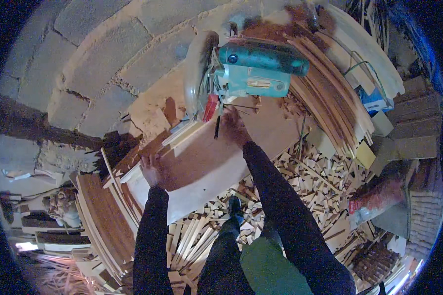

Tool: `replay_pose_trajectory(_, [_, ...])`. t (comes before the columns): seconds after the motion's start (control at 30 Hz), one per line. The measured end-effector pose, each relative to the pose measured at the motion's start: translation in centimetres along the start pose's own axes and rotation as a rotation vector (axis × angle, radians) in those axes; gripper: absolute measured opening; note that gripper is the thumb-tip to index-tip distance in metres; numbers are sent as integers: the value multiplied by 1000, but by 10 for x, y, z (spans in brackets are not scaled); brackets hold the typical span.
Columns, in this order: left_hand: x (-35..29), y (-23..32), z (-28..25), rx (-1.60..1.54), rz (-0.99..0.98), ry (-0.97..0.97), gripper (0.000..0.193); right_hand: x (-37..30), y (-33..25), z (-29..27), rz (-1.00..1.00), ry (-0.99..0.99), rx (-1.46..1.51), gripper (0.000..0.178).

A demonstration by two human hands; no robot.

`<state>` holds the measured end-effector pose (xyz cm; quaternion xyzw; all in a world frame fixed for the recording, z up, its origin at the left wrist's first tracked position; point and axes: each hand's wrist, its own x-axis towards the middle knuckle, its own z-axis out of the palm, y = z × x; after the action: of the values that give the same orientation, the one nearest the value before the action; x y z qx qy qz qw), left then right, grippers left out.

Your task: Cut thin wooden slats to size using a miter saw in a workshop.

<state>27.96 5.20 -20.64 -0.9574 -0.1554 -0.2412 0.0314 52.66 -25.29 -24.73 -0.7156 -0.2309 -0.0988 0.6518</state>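
A saw with a green motor housing [261, 71], a rounded blade guard [196, 73] and a red part [210, 108] stands at the far side of a wooden board [202, 164]. Pale wooden strips [184, 137] lie along the board's far edge, their far ends beside the red part. My left hand [151, 171] curls its fingers over the near-left end of a strip. Close to the saw, right of the red part, is my right hand [235, 127]; its fingers are dim and blurred, so what they touch is unclear. A dark narrow piece [217, 127] juts down beside them.
Long curved-looking stacks of boards stand at the right [330, 83] and the left [103, 216]. Small wood offcuts [310, 182] cover the floor around my feet. A block wall [103, 54] rises behind the saw. A red and clear plastic bag [376, 199] lies at the right.
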Motion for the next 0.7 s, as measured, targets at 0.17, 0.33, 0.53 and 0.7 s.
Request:
replay_pose_trajectory(0.17, [8, -18, -19, -52, -138, -87, 50, 0, -29, 15, 288, -70, 374, 33])
replay_pose_trajectory(0.33, [23, 39, -38, -6, -23, -302, 48, -5, -15, -13, 181, -74, 62, 36])
replay_pose_trajectory(0.53, [18, 10, -33, -132, -90, -23, 41, -5, -49, 10, 192, -44, 11, 34])
replay_pose_trajectory(0.7, [34, 48, 4, -108, 74, -3, 41, 6, 8, -38, 62, 38, -121, 36])
